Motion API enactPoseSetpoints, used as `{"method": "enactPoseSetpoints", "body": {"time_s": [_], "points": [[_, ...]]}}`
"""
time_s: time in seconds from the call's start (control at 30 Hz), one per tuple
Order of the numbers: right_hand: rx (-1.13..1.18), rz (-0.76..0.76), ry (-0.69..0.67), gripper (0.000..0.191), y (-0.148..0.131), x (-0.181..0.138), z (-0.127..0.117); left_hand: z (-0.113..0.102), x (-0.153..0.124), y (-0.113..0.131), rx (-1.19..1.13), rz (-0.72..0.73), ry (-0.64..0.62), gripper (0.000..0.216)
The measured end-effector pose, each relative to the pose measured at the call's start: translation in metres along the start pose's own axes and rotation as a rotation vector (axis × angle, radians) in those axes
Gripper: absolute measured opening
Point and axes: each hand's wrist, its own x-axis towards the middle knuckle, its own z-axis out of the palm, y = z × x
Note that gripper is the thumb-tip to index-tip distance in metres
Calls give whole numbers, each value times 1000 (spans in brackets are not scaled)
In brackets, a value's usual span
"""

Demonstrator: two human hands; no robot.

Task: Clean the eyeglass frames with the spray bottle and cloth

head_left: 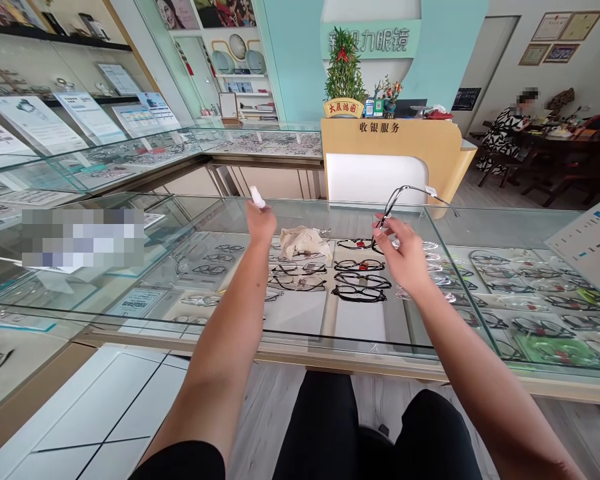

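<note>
My left hand [261,221] is closed around a small white spray bottle [257,197]; only its white top shows above my fingers. In my right hand [405,250], a pair of dark-framed eyeglasses [393,199] is pinched between thumb and fingers. Its temples stick up and to the right, and a small white tag hangs on one. Between the hands, a crumpled beige cloth [306,244] lies on the glass counter [365,333]. Rows of dark eyeglasses [359,294] sit below and between my arms.
More frames in trays [525,273] fill the case to the right, with a sign board [593,243] at the edge. Display shelves [95,100] stand left. Ahead is a wooden cashier desk [395,143] with a plant [345,70]. A person [505,137] sits at a far table.
</note>
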Motion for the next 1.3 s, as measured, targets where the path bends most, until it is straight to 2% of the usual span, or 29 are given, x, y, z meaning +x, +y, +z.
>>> {"method": "enactPoseSetpoints", "body": {"time_s": [0.07, 0.13, 0.17, 0.23, 0.27, 0.3, 0.37, 0.43, 0.57, 0.63, 0.77, 0.9, 0.97, 1.1, 1.3], "points": [[2, 2, -2, 34, 0, 0, 0, -1, -6, 17, -197, -59, 67, 53], [4, 8, -5, 36, -1, 0, 0, -1, -18, 36, -472, -91, 40, 47], [5, 10, -6, 36, -1, 0, 0, -1, -25, 47, -573, -105, -19, 42], [9, 13, -8, 36, -2, -1, 0, -1, -44, 66, -770, -104, -224, 29], [12, 13, -11, 36, -3, -1, 0, -2, -53, 74, -858, -89, -335, 30], [15, 15, -14, 36, -3, -1, 0, -2, -63, 80, -921, -71, -443, 40], [25, 15, -26, 34, -3, -1, 0, -2, -80, 89, -929, -61, -612, 66], [49, 5, -47, 33, -3, -1, 0, 0, -94, 94, -895, -69, -708, 83], [135, -13, -102, 32, -3, -1, 1, 5, -108, 100, -922, -114, -901, 91], [202, 19, -153, 34, -5, -1, 1, 9, -112, 103, -977, -146, -955, 90], [407, 110, -331, 40, -11, -2, 0, 25, -116, 103, -1047, -102, -880, 73], [542, 126, -458, 41, -13, -3, 1, 44, -119, 91, -870, 42, -715, 52], [565, 144, -485, 41, -13, -3, 2, 50, -120, 85, -776, 116, -673, 49], [574, 164, -499, 47, -14, -3, 3, 51, -121, 79, -689, 227, -687, 46], [580, 177, -505, 52, -15, -2, 3, 48, -124, 84, -629, 281, -663, 52]]}}
